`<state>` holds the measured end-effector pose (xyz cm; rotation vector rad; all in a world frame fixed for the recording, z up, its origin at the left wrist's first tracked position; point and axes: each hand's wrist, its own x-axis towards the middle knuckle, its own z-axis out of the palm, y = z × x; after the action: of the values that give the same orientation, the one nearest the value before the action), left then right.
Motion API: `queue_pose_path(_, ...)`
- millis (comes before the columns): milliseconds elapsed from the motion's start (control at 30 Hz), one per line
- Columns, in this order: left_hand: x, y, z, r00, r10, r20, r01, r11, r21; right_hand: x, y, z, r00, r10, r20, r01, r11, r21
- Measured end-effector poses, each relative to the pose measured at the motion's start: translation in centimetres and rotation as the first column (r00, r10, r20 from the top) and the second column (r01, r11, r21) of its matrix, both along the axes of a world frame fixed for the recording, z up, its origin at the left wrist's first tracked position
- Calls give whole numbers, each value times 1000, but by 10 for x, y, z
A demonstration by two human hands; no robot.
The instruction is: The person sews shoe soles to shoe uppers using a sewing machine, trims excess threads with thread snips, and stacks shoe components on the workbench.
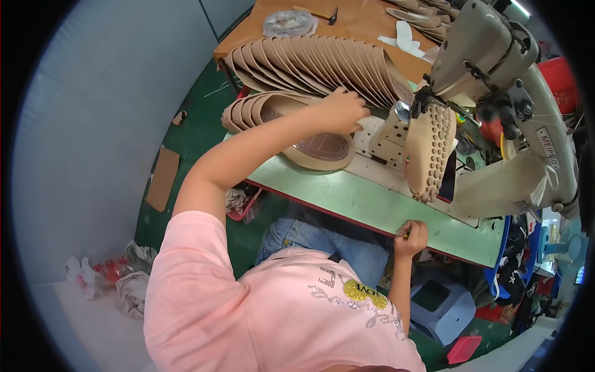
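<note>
My left hand (342, 112) reaches across the table above the beige shoes, its fingers bent and apart, with nothing seen in them. Just under it lies a beige shoe (322, 162) with a brown insole, at the end of a short row of nested shoes (238, 116). At the table's front edge my right hand (411, 239) is closed around something small with a yellowish bit showing; its kind is hidden. A beige shoe with a studded sole (427, 152) hangs under the head of the sewing machine (477, 53), apart from both hands.
Behind my left hand stands a long row of beige shoes (310, 62). The brown table (353, 15) beyond holds a hammer (323, 15), a plastic bag (290, 23) and more shoes. A blue-grey stool (443, 307) stands below right. The machine's post (387, 127) rises near my left fingers.
</note>
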<state>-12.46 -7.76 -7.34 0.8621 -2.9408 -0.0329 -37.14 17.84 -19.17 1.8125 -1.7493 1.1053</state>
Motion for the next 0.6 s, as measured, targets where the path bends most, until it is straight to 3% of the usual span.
queue_pose_path(100, 10, 29, 31, 1000, -20, -19, 23, 985, 173, -1, 0, -2, 1000, -2, -2, 2, 1000, -16)
queue_pose_path(200, 21, 63, 56, 963, -46, -267, 117, 959, 260, -1, 1, -2, 1000, 10, 0, -10, 1000, -26)
queue_pose_path(300, 34, 90, 45, 861, -59, -506, 150, 979, 141, -1, 0, 0, 1000, 25, 12, -25, 999, -36)
queue_pose_path(400, 53, 122, 21, 614, -35, -788, 41, 999, -12, 0, 3, 2, 986, 25, 167, -30, 999, 31)
queue_pose_path(467, 67, 151, -8, 474, 115, -873, -302, 953, -39, 4, 0, 7, 968, 83, 237, -88, 996, 10)
queue_pose_path(533, 87, 173, -55, 524, 194, -830, -454, 887, -80, 18, -7, 17, 954, 206, 220, -189, 977, -96)
queue_pose_path(600, 108, 181, -99, 609, 200, -768, -513, 838, -189, 36, -17, 23, 900, 363, 242, -364, 930, -40)
